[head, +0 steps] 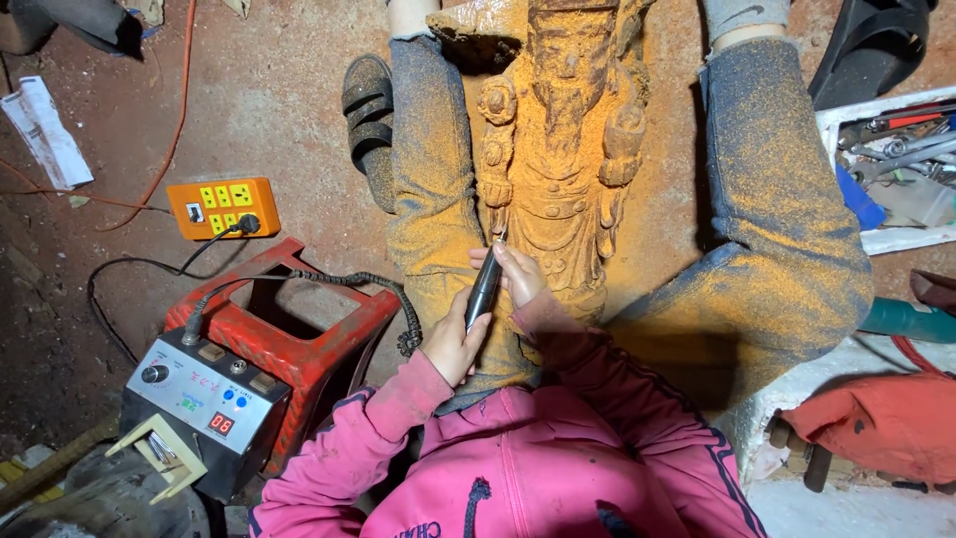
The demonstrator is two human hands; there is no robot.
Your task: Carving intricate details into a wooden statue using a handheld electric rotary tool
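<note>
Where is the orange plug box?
In the head view, the orange plug box lies on the dirt floor at the left, just above the red stool, with a black plug in it.

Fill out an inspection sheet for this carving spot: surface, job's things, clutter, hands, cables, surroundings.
Surface: reddish dirt floor, dusted with orange sawdust.
Job's things: wooden statue lying between the person's legs; black rotary handpiece, tip on the statue.
Clutter: tray of hand tools, sandal, crumpled paper, orange cloth.
Hands: left hand and right hand both grip the handpiece.
Cables: coiled cord runs to the control box; plug in the orange power strip.
Surroundings: red plastic stool beside the control box.
</note>
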